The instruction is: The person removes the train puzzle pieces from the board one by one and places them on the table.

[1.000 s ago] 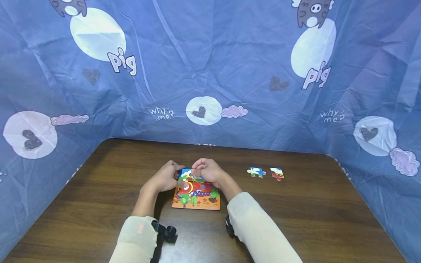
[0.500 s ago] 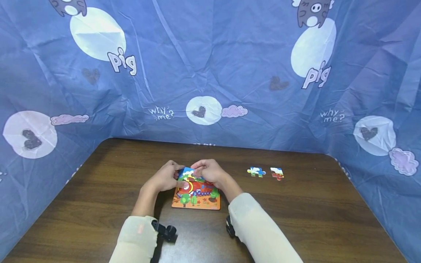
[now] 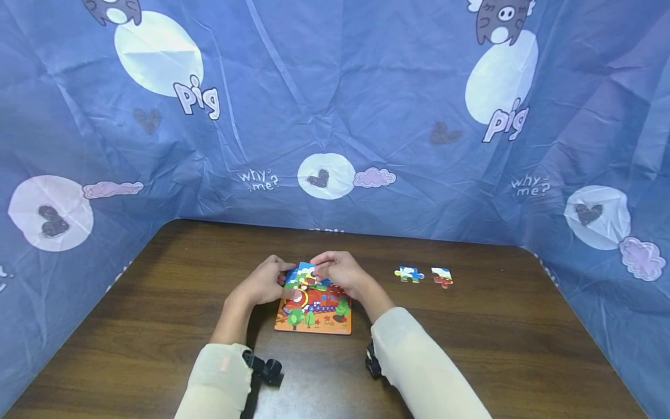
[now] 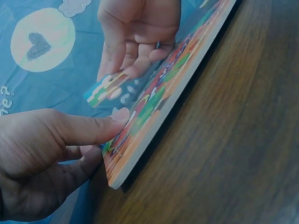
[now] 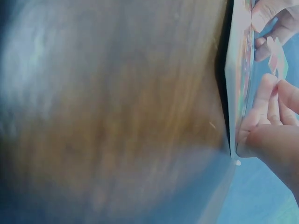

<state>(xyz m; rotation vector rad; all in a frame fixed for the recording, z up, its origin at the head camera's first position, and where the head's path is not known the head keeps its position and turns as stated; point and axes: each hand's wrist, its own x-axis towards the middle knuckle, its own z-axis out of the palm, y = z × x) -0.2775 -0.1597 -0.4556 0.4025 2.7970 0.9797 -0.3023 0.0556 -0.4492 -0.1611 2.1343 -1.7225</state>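
A jigsaw puzzle board [image 3: 314, 323] with a red train and green trees lies flat on the table. My left hand [image 3: 262, 283] grips its left edge, the thumb on top of the picture. Above the board's upper part, my right hand [image 3: 342, 274] pinches a puzzle piece [image 3: 306, 272] with blue, white and green on it. The left wrist view shows this piece [image 4: 100, 93] tilted and raised off the board. In the right wrist view, thumb and finger hold the piece [image 5: 280, 60] by one end. The right hand covers the board's upper right corner.
Two loose puzzle pieces lie right of the board: one blue, white and green [image 3: 409, 274], the other with red on its lower half [image 3: 442, 277]. The brown wooden table [image 3: 497, 337] extends around them. A blue cloth [image 3: 335, 116] hangs behind its far edge.
The pinched piece has come up from the board and shifted slightly right with my right hand, now tilted. My left hand keeps its grip on the board's left edge. The loose pieces stay put.
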